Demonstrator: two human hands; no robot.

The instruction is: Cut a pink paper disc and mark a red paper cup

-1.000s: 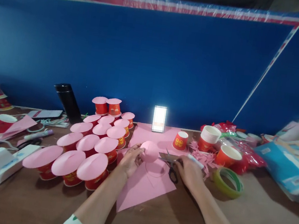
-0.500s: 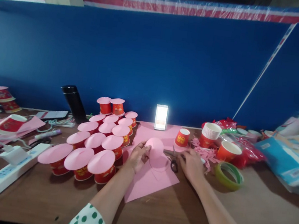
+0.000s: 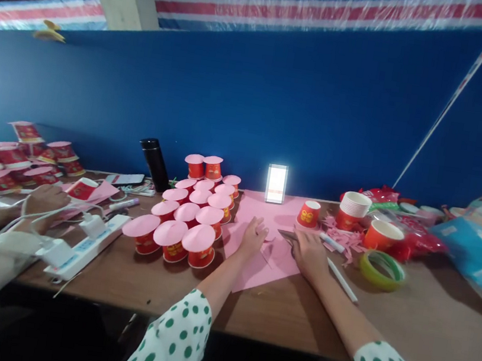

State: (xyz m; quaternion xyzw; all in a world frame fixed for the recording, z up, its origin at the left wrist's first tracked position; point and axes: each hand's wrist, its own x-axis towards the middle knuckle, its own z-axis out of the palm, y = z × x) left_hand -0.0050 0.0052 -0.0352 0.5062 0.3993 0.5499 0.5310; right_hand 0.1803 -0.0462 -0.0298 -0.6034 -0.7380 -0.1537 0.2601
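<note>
While scissors [image 3: 288, 235] lie under the right hand [image 3: 309, 253], the left hand [image 3: 253, 237] is over paper [image 3: 250, 274]

Whether either grip is open or closed, I cannot tell: one covers the scissors' right end, one blurs. Pink-topped cups [image 3: 198, 246] stand left, apparently leaving both hands room.

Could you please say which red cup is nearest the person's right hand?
The lone gold-marked cup just beyond the right hand; all others, including the cup stack, stand farther away.

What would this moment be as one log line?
left hand: over pink paper | right hand: at scissors | beyond right hand: red paper cup
</note>
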